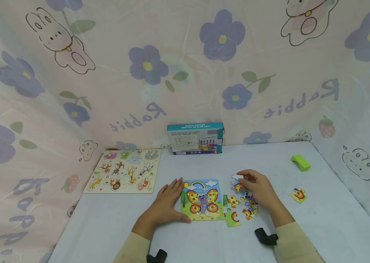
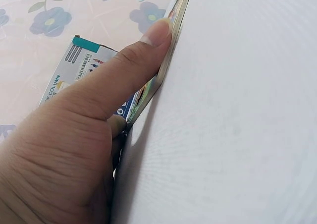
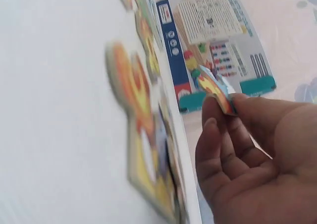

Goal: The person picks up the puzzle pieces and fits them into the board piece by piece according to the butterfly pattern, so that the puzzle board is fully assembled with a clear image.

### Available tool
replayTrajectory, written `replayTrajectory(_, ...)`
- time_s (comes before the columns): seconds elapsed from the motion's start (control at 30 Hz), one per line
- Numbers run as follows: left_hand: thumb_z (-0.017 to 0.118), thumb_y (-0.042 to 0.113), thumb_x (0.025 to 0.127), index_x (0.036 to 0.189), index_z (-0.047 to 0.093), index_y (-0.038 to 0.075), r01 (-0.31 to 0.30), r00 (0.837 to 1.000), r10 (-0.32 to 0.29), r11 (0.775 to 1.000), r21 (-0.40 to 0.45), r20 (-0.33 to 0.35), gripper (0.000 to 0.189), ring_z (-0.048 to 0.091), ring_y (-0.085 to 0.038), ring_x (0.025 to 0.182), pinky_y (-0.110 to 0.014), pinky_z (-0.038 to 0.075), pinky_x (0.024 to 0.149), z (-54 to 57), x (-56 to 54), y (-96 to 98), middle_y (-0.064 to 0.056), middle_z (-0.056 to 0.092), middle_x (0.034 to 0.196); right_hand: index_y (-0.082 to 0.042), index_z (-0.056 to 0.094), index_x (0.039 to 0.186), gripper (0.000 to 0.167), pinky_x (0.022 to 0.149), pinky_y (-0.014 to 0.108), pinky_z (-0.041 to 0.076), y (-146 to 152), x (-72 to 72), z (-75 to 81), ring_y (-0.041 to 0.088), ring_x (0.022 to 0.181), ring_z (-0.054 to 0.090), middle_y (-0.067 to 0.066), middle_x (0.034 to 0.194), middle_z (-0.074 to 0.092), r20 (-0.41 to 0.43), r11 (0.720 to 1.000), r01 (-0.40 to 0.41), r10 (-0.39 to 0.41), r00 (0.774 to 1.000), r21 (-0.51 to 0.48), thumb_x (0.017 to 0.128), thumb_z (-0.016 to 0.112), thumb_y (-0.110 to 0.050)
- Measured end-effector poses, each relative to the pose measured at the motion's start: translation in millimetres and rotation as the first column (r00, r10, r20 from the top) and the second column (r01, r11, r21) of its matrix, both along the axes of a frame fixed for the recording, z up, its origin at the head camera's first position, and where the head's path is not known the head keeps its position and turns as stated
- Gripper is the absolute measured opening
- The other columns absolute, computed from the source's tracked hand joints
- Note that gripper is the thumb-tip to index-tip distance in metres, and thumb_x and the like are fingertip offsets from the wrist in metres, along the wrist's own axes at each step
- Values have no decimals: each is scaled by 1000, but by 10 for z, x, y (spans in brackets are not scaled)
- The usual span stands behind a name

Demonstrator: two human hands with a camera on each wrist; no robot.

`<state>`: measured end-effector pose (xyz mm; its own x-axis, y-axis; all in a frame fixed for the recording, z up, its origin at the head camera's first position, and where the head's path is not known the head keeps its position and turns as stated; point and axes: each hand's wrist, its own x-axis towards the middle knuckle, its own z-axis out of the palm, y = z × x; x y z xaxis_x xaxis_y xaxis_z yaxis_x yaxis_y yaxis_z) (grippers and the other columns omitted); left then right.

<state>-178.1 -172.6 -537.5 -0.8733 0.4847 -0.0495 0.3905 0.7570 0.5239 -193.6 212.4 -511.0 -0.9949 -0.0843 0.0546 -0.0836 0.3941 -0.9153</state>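
Note:
A square butterfly puzzle board (image 1: pixel 202 199) lies on the table, its picture whole. My left hand (image 1: pixel 163 207) rests at its left side, fingers fairly straight along the upper left edge. In the left wrist view the thumb (image 2: pixel 143 48) touches the board's edge. My right hand (image 1: pixel 259 190) pinches a jigsaw piece (image 3: pixel 217 89) with blue and orange on it between thumb and fingers, raised above the table. Beneath and beside that hand lie several loose jigsaw pieces (image 1: pixel 232 217), some overlapping and partly hidden by it.
A wooden animal puzzle board (image 1: pixel 124 171) lies at the left back. A bead-set box (image 1: pixel 195 138) stands at the back, against the printed curtain. To the right are a green arched block (image 1: pixel 300 163) and a single jigsaw piece (image 1: pixel 298 195).

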Motion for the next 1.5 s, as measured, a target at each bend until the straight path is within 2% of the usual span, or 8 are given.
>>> replayTrajectory(0.43, 83, 86, 67, 174, 28, 13, 1, 1000, -1, 1000, -4, 1, 141, 3, -19, 166, -50, 3, 131, -6, -4, -4, 5, 11, 181, -2, 72, 126, 21, 61, 27, 54, -402, 10, -82, 27, 76, 63, 10, 92, 67, 93, 991, -84, 94, 991, -104, 107, 72, -12)
replayTrajectory(0.9, 84, 86, 67, 174, 28, 14, -4, 1000, 4, 1000, 3, 6, 141, 2, -17, 166, -50, 2, 131, -4, -6, -3, 5, 11, 181, 0, 72, 134, 26, 74, 28, 62, -750, -119, -31, 21, 81, 69, 8, 98, 69, 188, 997, -72, 77, 979, -30, 110, 66, -5)
replayTrajectory(1.07, 84, 86, 67, 175, 27, 14, -1, 1000, 1, 1000, 3, 6, 141, 2, -17, 165, -50, 2, 131, -13, -15, 6, 6, 11, 181, 2, 70, 138, 30, 79, 31, 63, -791, -160, -62, 20, 85, 71, 7, 101, 72, 178, 997, -81, 79, 981, 3, 110, 66, -8)
replayTrajectory(1.23, 84, 86, 67, 174, 27, 14, 2, 1000, -2, 1000, -2, -3, 141, 2, -17, 165, -50, 2, 131, -27, -25, 9, 5, 11, 181, -2, 71, 137, 31, 87, 39, 62, -805, -136, -45, 20, 95, 68, 4, 110, 71, 122, 988, -58, 41, 992, 140, 109, 67, -16)
replayTrajectory(1.3, 84, 86, 67, 174, 28, 14, 3, 1000, -3, 1000, -4, -4, 141, 2, -18, 166, -51, 2, 131, -31, -24, 8, 5, 12, 181, -5, 72, 136, 29, 92, 44, 61, -810, -114, -23, 22, 102, 67, 5, 116, 70, 77, 974, -69, 54, 996, 217, 109, 68, -17)
replayTrajectory(1.37, 84, 86, 67, 174, 28, 14, 1, 1000, -1, 1000, -1, -3, 141, 3, -18, 166, -51, 3, 131, -32, -22, 7, 5, 12, 181, -6, 72, 136, 29, 101, 50, 57, -818, -89, 12, 28, 114, 66, 8, 126, 70, 25, 946, -123, 122, 992, 300, 109, 68, -16)
replayTrajectory(1.43, 84, 86, 67, 174, 29, 14, -2, 1000, 2, 1000, 3, -4, 140, 3, -18, 166, -51, 3, 131, -32, -20, 6, 5, 13, 181, -5, 71, 141, 33, 111, 56, 51, -823, -59, 38, 35, 130, 61, 12, 140, 67, -11, 889, -206, 230, 973, 408, 109, 68, -15)
replayTrajectory(1.5, 84, 86, 67, 174, 28, 15, -3, 1000, 3, 1000, 2, -4, 140, 3, -18, 166, -50, 3, 131, -32, -16, 4, 5, 13, 181, -3, 67, 147, 40, 118, 60, 43, -823, -21, 63, 40, 144, 51, 15, 154, 59, -16, 813, -288, 342, 940, 506, 109, 68, -15)
